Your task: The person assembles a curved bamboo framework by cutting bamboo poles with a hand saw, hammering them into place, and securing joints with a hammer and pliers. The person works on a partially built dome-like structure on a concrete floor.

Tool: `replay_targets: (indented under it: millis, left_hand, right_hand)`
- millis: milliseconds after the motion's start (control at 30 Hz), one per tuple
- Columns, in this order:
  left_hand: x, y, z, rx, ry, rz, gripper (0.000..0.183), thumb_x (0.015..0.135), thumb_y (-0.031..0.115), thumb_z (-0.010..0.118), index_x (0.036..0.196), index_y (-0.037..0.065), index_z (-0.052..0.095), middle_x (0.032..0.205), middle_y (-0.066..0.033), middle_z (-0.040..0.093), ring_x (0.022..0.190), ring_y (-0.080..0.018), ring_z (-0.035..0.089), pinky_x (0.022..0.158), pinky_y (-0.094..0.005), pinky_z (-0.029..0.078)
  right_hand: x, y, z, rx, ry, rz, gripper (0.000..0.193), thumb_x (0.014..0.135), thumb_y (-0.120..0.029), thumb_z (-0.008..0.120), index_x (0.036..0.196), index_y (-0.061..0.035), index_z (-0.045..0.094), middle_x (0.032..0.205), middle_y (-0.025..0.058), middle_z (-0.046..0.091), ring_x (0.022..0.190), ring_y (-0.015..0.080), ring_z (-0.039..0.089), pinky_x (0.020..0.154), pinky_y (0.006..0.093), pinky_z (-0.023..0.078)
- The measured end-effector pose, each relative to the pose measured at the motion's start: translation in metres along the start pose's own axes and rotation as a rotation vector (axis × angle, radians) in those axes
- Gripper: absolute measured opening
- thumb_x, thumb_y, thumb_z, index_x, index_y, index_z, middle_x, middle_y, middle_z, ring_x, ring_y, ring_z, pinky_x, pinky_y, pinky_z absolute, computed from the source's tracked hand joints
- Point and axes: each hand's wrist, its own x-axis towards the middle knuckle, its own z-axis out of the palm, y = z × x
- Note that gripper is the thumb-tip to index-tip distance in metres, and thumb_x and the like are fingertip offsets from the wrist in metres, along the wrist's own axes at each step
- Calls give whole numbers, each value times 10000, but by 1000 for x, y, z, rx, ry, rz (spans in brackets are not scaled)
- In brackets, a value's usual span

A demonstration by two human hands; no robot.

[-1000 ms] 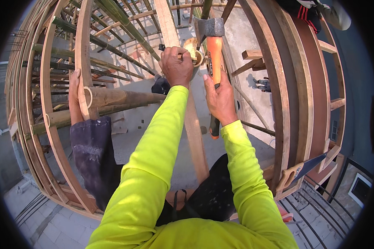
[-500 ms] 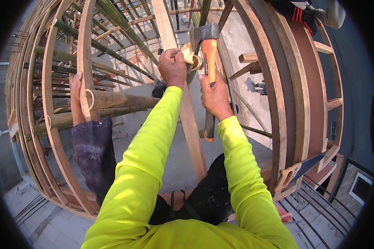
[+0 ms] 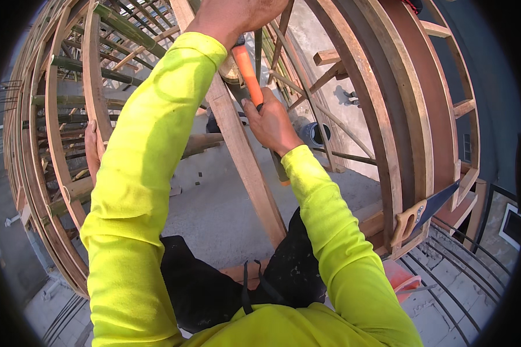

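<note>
My right hand grips the orange and dark handle of a hatchet, held upright with its butt end downward. The hatchet's head is mostly hidden behind my left hand. My left hand is raised at the top edge, above the hatchet and close to the view; its fingers run out of the frame, so its grip does not show. Below it, partly covered, is the round pale end of a pole. Next to the pole, a long wooden board slants down between my legs.
Curved timber framing rises at the right, with a handsaw resting on it. Timber and bamboo poles fill the left. A bare foot is against an upright there. A bucket stands below; a reddish container sits lower right.
My left hand has left the pole end and moved up and nearer, to the top edge. My right hand and the hatchet have shifted left, the handle now tilted. The view has moved too.
</note>
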Motion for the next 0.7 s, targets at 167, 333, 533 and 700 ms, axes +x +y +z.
replay_targets:
  millis: [167,333,533,700]
  left_hand:
    - [41,22,-4,191,-377,-132,688,962,459,542,1445,-21,444,1349,-263,568,1331,-398,491,1092,-524,393]
    - [-3,-11,45,-47,88,-116,558,927,300,590,1358,-38,479,1258,-258,579,1193,-378,558,1005,-466,447]
    - [-122,-40,42,-149,181,-678,389,951,195,548,1238,-65,579,1166,-271,621,1082,-413,599,967,-459,455]
    - [-170,-27,76,-96,105,-577,306,917,159,562,1139,-46,611,1094,-208,613,1066,-363,553,989,-440,420]
  right_hand:
    - [10,38,25,97,117,-31,349,931,-227,633,1107,52,517,889,311,665,874,481,667,782,531,503]
    - [18,21,13,15,15,52,326,906,-188,638,1126,29,534,897,319,656,916,510,644,796,505,509]
    - [23,38,-26,943,-209,449,157,930,-86,638,1008,-69,503,681,-2,505,472,77,459,396,290,400]
    - [30,39,-27,817,23,349,198,908,-97,629,1049,1,529,673,47,562,487,149,542,449,353,443]
